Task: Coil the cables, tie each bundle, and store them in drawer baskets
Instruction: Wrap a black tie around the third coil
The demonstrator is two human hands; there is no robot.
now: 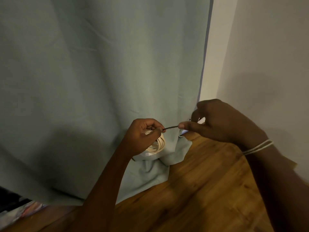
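Right now I see both hands raised in front of a pale blue-green curtain [100,81], above a wooden floor [200,190]. My left hand [142,134] is curled shut around a coil of cream-white cable [158,144]; the loops hang out below and to the right of the palm, with the fingers folded over the top of the bundle, so most of the coil is hidden behind the hand. From between the left thumb and forefinger a thin dark tie [170,127] runs out to the right, nearly level and taut. My right hand [220,121] pinches the other end of that tie between thumb and forefinger, the thumb tip pressed flat on it, while the remaining fingers are bent loosely above. The two hands sit close, with only the short stretch of tie between them. Whether the tie already passes around the coil I cannot tell, since the left fingers cover that spot. Two pale bands [257,147] circle the right wrist. Behind the coil the curtain's hem bunches on the floor, and a plain wall [267,64] stands to the right of the curtain's edge.
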